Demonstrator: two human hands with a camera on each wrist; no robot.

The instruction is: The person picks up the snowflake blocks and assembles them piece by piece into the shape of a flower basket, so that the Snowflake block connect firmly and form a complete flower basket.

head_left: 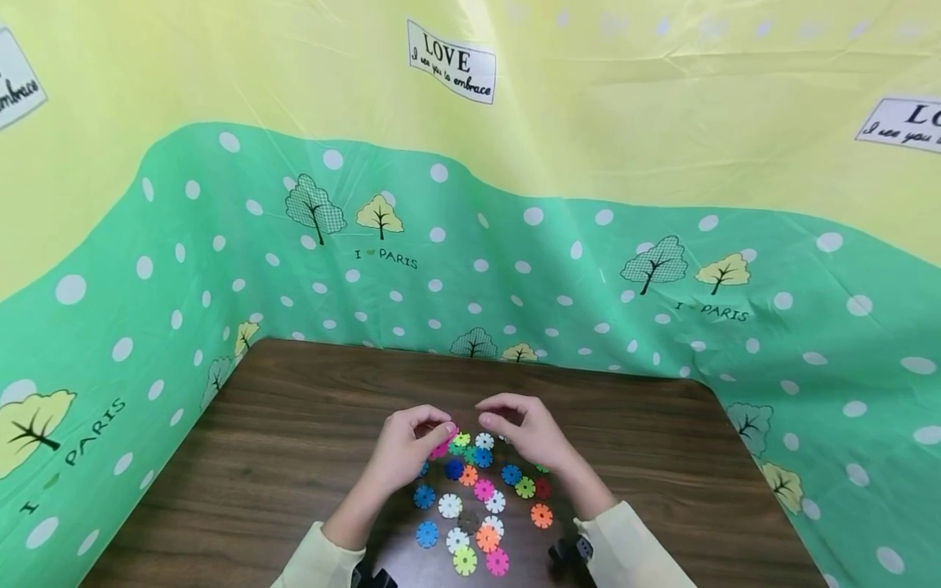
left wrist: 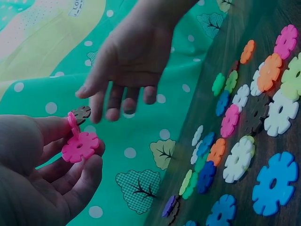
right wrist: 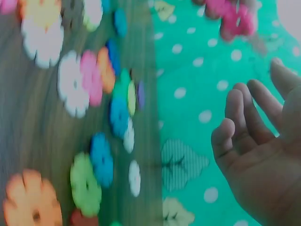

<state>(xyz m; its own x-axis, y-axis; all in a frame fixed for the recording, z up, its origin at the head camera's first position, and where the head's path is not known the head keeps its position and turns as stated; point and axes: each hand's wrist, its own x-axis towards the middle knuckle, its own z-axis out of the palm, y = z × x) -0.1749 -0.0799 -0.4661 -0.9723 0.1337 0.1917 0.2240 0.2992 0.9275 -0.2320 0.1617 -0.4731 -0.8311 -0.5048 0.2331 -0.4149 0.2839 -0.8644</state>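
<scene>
My left hand (head_left: 403,451) is raised over the far side of the scattered discs, pinching linked notched plastic discs. In the left wrist view, one pink disc (left wrist: 81,148) faces the camera and another pink one stands edge-on against it, by the thumb. A brown disc (left wrist: 83,113) shows just behind them; whether it is joined to the pink ones I cannot tell. Opposite, my right hand (head_left: 535,433) hovers apart from the left with nothing in it. Its fingers look relaxed and slightly bent in the right wrist view, which is blurred.
Loose notched discs lie across the dark wooden table (head_left: 243,457), among them a blue disc (head_left: 427,535), an orange disc (head_left: 541,516) and a white disc (head_left: 450,506). Some overlap. A green and yellow printed cloth (head_left: 515,245) hangs behind the table and along its sides.
</scene>
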